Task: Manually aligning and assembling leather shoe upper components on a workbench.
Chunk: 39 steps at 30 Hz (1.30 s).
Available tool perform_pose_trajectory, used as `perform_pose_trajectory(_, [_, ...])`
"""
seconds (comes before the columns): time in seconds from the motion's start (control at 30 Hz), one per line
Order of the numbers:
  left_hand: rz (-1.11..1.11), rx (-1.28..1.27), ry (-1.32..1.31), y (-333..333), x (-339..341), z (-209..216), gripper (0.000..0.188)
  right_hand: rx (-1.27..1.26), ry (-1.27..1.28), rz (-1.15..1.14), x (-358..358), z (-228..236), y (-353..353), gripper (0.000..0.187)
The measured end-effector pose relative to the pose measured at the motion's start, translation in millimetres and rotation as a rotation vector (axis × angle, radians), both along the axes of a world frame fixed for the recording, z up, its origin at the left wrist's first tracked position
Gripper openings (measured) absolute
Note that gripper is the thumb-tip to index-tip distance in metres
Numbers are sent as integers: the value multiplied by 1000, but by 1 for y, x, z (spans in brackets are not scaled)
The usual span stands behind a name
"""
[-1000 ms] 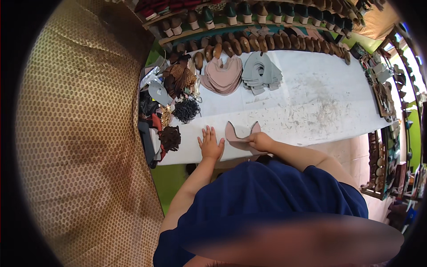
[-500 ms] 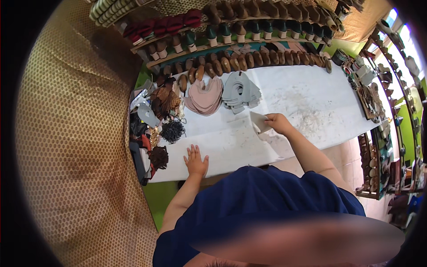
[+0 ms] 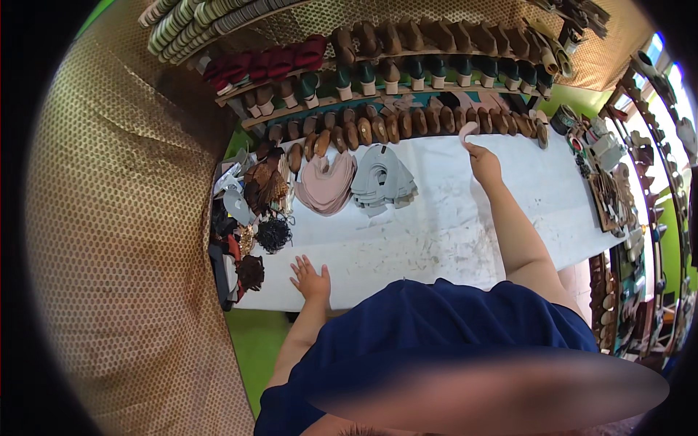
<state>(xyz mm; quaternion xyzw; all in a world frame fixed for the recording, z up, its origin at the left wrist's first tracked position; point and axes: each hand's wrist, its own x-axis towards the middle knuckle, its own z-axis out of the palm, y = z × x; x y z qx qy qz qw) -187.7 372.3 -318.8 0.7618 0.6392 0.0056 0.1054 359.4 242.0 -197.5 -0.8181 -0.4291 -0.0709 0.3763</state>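
Note:
My left hand [image 3: 311, 282] lies flat near the front edge of the white-covered table [image 3: 378, 254], fingers spread, holding nothing. My right hand [image 3: 486, 166] reaches out toward the back of the table. Its fingers are closed on a small curved pale-pink piece [image 3: 467, 132], held up in front of the row of shoe lasts; its exact kind cannot be made out. To the left of that hand are a stack of grey cut shoe pieces [image 3: 371, 195] and, beside it, a stack of pink cut pieces [image 3: 320, 195].
Brown shoe lasts [image 3: 418, 121] line the table's back edge, below racks of green heeled shoes [image 3: 416, 67] and dark red ones [image 3: 280, 62]. Black cords [image 3: 273, 235] and mixed materials crowd the left end. Tools and tapes [image 3: 607, 156] lie at the right end.
My right hand has moved away from me, from mid-table to the back. A pale flat sheet was in it before; now it holds the curved pink piece. My left hand stays flat.

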Motion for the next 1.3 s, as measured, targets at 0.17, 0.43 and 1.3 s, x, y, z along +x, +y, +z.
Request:
perform_pose_trajectory(0.17, [25,6,19,0,4,0,79,-113,-300,199,28,-75,34,35])
perform_pose_trajectory(0.43, [32,12,43,5,6,-3,77,-436,-122,357,-6,-162,4,46])
perform_pose_trajectory(1.3, [20,-23,-28,11,0,-7,82,-160,-79,1003,-246,-89,259,71])
